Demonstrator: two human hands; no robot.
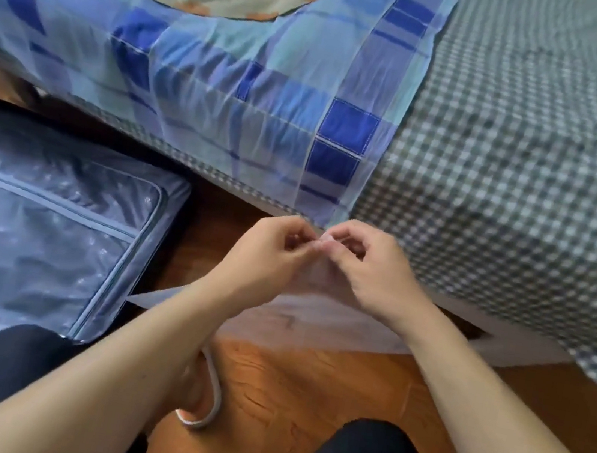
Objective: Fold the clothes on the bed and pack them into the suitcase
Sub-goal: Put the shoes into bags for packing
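At the bed's edge: left hand (269, 249) and right hand (365, 265) pinch one pale sheer fabric (313, 316) together, fingertips touching; open suitcase (44, 223) left of them.

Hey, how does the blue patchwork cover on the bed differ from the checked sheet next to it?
The blue patchwork cover has large blocks in several blues with pale stitched seams; the grey-and-white checked sheet has one small, even check. The cover looks thin and creased, the sheet smoother. The cover lies towards the open grey-lined suitcase, the sheet on the far side. Both drape over the bed's edge.
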